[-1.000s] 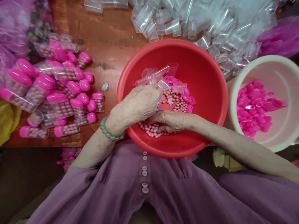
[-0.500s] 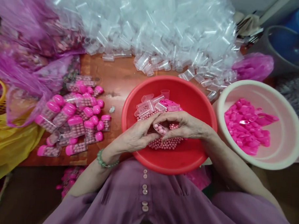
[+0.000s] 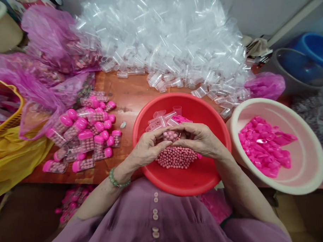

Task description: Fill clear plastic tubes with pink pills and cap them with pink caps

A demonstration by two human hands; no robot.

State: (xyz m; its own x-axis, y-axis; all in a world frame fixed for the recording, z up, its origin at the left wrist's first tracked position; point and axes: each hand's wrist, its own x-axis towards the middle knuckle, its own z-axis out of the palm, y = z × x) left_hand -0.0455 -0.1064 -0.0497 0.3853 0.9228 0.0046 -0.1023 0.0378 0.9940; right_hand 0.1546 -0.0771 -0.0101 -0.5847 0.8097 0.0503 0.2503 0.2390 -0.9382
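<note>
Over the red basin (image 3: 179, 188), both my hands meet around a small clear container of pink beads (image 3: 170, 136). My left hand (image 3: 147, 147) grips its left side, thumb toward me. From the right, my right hand (image 3: 202, 139) closes on the same container, its fingers along the far side. Part of the container is hidden by the fingers. Below the hands lies a heap of pink beads (image 3: 176, 158) in the basin. Several empty clear tubes (image 3: 161, 119) and some bright pink pieces (image 3: 181, 119) sit behind the hands.
A white basin (image 3: 312, 165) of pink plastic caps (image 3: 266, 146) stands at right. Filled, pink-capped containers (image 3: 85, 140) lie at left, near purple bags (image 3: 51, 36) and a yellow bag (image 3: 25, 158). A large pile of clear tubes (image 3: 164, 40) covers the table's back.
The container has turned in my fingers, and more of its beads show now. My hands stay over the red basin. The head view has shifted, showing more of the back.
</note>
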